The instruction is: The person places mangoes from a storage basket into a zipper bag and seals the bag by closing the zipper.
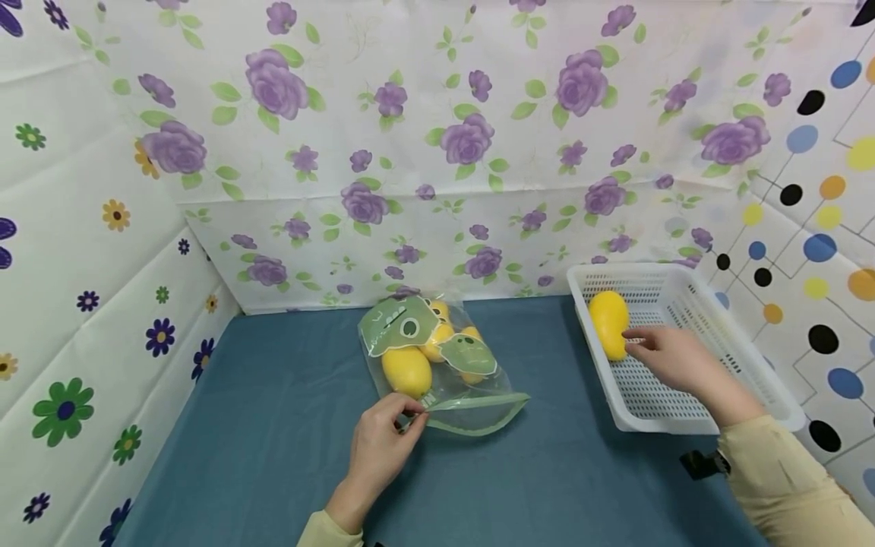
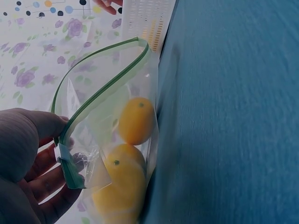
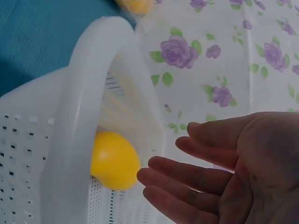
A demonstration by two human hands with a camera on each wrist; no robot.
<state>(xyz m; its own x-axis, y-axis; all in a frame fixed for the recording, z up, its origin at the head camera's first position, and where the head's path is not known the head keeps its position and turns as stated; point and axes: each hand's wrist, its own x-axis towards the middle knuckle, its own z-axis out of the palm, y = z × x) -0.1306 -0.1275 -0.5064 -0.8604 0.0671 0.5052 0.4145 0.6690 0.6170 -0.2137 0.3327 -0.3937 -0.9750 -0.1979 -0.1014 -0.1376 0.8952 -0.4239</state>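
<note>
My left hand point(image 1: 384, 439) pinches the green-edged mouth of a clear zip bag point(image 1: 472, 414) between thumb and fingers. The bag lies on the blue table, printed with a green cartoon face, and several yellow fruits point(image 1: 407, 372) show through its plastic. From the left wrist view, the green zip strip point(image 2: 105, 88) gapes apart, with round yellow fruits point(image 2: 136, 122) inside. My right hand point(image 1: 673, 361) reaches over the white basket, fingers loosely extended beside a smooth yellow mango point(image 1: 608, 323). A gap separates those fingertips from the mango point(image 3: 114, 161) in the right wrist view.
The white perforated plastic basket point(image 1: 604, 391) stands at the table's right, close to the dotted wall sheet point(image 1: 786, 228). Behind the blue table point(image 1: 287, 425) rises a purple-flowered sheet point(image 1: 437, 175). Another flower-printed sheet point(image 1: 102, 304) bounds the left side.
</note>
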